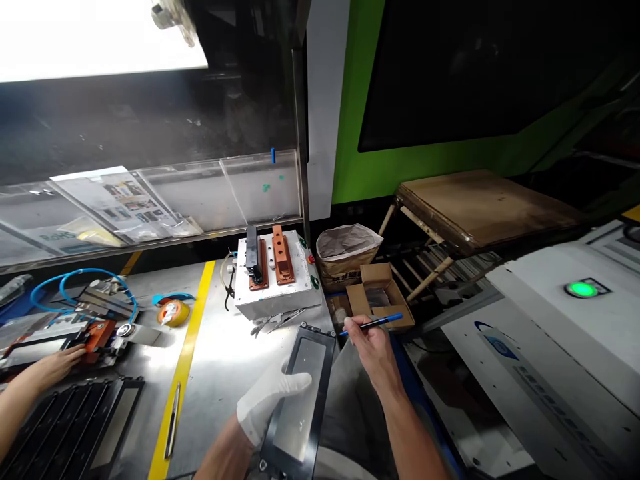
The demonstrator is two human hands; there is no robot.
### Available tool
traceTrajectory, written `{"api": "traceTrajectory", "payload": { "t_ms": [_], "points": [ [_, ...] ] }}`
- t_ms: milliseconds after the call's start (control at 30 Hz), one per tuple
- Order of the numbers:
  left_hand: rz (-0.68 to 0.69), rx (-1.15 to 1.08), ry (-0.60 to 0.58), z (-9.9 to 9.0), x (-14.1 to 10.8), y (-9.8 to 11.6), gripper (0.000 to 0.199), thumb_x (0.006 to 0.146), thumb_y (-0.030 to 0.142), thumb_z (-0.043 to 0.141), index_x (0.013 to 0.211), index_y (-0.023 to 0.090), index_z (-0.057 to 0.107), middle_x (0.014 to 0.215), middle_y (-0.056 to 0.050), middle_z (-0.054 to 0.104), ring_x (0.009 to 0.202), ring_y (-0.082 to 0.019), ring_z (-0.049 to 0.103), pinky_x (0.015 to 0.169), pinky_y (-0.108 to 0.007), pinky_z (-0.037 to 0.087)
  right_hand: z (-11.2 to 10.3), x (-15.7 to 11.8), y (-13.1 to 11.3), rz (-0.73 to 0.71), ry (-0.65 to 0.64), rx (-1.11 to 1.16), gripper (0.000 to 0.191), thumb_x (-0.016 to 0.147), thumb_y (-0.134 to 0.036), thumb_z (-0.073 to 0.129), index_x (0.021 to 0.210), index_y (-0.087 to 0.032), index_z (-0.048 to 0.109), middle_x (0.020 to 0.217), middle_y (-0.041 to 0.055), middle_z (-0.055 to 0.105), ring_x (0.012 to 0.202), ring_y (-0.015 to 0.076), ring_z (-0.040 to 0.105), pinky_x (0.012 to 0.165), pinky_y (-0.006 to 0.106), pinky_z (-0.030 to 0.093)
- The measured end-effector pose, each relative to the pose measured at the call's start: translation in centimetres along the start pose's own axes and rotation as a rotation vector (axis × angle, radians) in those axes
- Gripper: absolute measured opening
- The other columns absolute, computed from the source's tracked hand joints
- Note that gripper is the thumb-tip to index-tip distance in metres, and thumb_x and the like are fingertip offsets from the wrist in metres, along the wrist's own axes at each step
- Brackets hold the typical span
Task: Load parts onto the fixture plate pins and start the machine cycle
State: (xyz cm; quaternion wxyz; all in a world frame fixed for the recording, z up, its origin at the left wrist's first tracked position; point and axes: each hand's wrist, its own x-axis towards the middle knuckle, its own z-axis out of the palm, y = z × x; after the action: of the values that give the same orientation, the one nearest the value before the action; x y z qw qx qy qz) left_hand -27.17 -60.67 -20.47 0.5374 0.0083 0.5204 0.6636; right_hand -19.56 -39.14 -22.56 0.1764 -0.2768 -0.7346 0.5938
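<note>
white-gloved left hand (275, 397) grasps a black-framed panel (297, 427), and right hand (367, 343) pinches a blue pen (383, 321).
the left thumb lies over the panel's clear window, the other fingers are mostly hidden; the panel is tilted, its upper end near the right hand, which is bare and closed around the pen, with the pen's end close to the panel's corner, but i cannot tell if they touch. to the left of the glove, the metal table (215, 353) carries 1 yellow stripe (193, 333) with a silver pen (173, 420) on it; farther left, a co-worker's hand (60, 365) rests at a fixture (97, 337). beyond the glove are pliers (285, 320) and a white box (280, 307). just beyond the right hand is an open carton (357, 303); to its right, a white machine (540, 287) with 1 green light (584, 289).
</note>
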Motion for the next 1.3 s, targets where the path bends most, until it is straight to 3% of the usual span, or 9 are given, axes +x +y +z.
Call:
{"api": "traceTrajectory", "payload": {
  "t_ms": [100,300,467,533,633,767,900,1100,1300],
  "points": [
    [-0.036,-0.026,-0.011,0.0,-0.4,0.1,0.050,0.079,0.030,0.077,0.125,0.012,0.067,0.115,-0.017,0.074,0.095,-0.032,0.072,0.092,-0.049,0.054,0.2,-0.1,0.3,-0.018,0.014,0.017,0.046,0.091,-0.064,0.056,0.081,-0.020,0.062,0.063,-0.0030,0.046,0.062,0.0142,0.043,0.059,0.026,0.034],
    [-0.147,-0.123,-0.039,-0.1,-1.4,0.2,0.038,0.080,0.031,0.075,0.111,0.009,0.075,0.098,-0.014,0.077,0.090,-0.026,0.072,0.088,-0.037,0.055,0.5,-0.8,-0.7,-0.041,0.086,0.073,0.045,0.090,-0.064,0.058,0.084,-0.020,0.065,0.064,-0.0019,0.052,0.065,0.0156,0.051,0.063,0.027,0.041],
    [-0.013,-0.076,-0.071,0.7,-2.2,0.8,0.050,0.077,0.027,0.078,0.125,0.014,0.068,0.104,-0.012,0.075,0.091,-0.025,0.071,0.089,-0.039,0.054,0.8,-1.5,-1.0,-0.078,0.151,0.169,0.042,0.091,-0.060,0.060,0.104,-0.021,0.069,0.076,0.0019,0.066,0.086,0.0214,0.067,0.084,0.033,0.051],
    [-0.010,-0.024,-0.052,1.0,-2.4,1.0,0.047,0.075,0.030,0.080,0.118,0.014,0.070,0.094,-0.010,0.074,0.080,-0.022,0.069,0.081,-0.036,0.054,0.7,-1.6,-0.7,-0.091,0.170,0.166,0.042,0.091,-0.060,0.061,0.102,-0.021,0.069,0.075,0.0028,0.068,0.087,0.0234,0.068,0.085,0.036,0.052],
    [-0.037,0.046,-0.044,1.2,-2.6,1.2,0.045,0.072,0.032,0.082,0.112,0.015,0.070,0.087,-0.006,0.071,0.076,-0.019,0.065,0.075,-0.032,0.051,0.4,-1.9,-0.5,-0.112,0.182,0.189,0.041,0.090,-0.059,0.062,0.098,-0.020,0.069,0.072,0.0024,0.067,0.087,0.0243,0.069,0.086,0.037,0.053],
    [0.045,0.152,-0.028,1.2,-2.9,1.1,0.040,0.072,0.029,0.081,0.108,0.016,0.068,0.094,-0.005,0.068,0.084,-0.018,0.061,0.079,-0.030,0.048,0.0,-2.4,-1.0,-0.119,0.161,0.202,0.036,0.096,-0.054,0.058,0.094,-0.020,0.069,0.076,0.0023,0.066,0.093,0.0227,0.068,0.091,0.036,0.051],
    [0.024,0.130,-0.046,1.4,-3.3,1.3,0.048,0.073,0.031,0.081,0.116,0.015,0.066,0.098,-0.006,0.067,0.088,-0.020,0.060,0.082,-0.033,0.048,0.0,-2.8,-2.2,-0.144,0.161,0.153,0.037,0.097,-0.053,0.057,0.083,-0.019,0.067,0.082,0.0037,0.068,0.095,0.0220,0.067,0.093,0.036,0.048],
    [0.024,0.079,-0.042,1.4,-3.4,1.4,0.049,0.071,0.029,0.083,0.115,0.014,0.066,0.096,-0.007,0.068,0.085,-0.018,0.062,0.081,-0.032,0.049,0.3,-3.0,-2.6,-0.164,0.181,0.156,0.036,0.095,-0.054,0.059,0.094,-0.020,0.070,0.072,0.0016,0.064,0.085,0.0212,0.063,0.088,0.036,0.048],
    [-0.042,-0.013,-0.004,1.1,-3.1,0.8,0.049,0.070,0.034,0.084,0.111,0.013,0.067,0.075,-0.004,0.069,0.063,-0.015,0.063,0.062,-0.027,0.052,-0.3,-3.2,-1.8,-0.179,0.154,0.166,0.036,0.097,-0.052,0.057,0.095,-0.020,0.072,0.073,0.0008,0.058,0.079,0.0180,0.059,0.080,0.031,0.045]
  ]
}}
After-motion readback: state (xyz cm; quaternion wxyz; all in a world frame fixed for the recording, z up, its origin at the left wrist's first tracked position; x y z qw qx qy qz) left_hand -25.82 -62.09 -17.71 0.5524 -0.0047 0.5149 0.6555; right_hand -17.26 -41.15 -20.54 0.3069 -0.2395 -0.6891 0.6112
